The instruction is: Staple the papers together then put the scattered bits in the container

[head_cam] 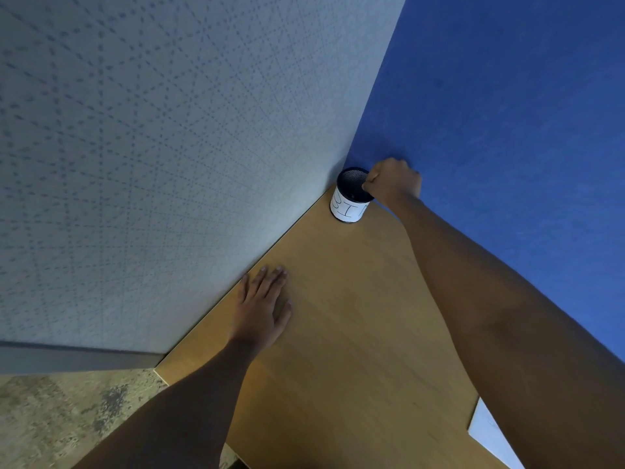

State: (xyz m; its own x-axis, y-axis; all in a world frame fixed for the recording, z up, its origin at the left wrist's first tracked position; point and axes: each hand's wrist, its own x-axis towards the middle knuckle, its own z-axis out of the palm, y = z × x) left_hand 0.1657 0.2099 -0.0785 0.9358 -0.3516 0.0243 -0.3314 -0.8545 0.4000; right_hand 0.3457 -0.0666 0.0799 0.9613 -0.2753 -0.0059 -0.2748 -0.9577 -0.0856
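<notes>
Far left of the container, a grey dotted panel [135,164] stands along the desk edge, with mottled floor [50,418] below it. Nearer, down-left of the container, the left hand [262,306] lies flat on the wooden desk [355,333], fingers straight and slightly spread, holding nothing. The container [350,206], a black mesh cup with a white lettered label, stands upright in the desk's far corner. The right hand [394,181] is at its right rim, fingers bunched downward; whether they pinch anything cannot be told. A blue panel [507,96] rises behind. Well down-right of the container, a paper [487,431] corner shows beside the right forearm.
</notes>
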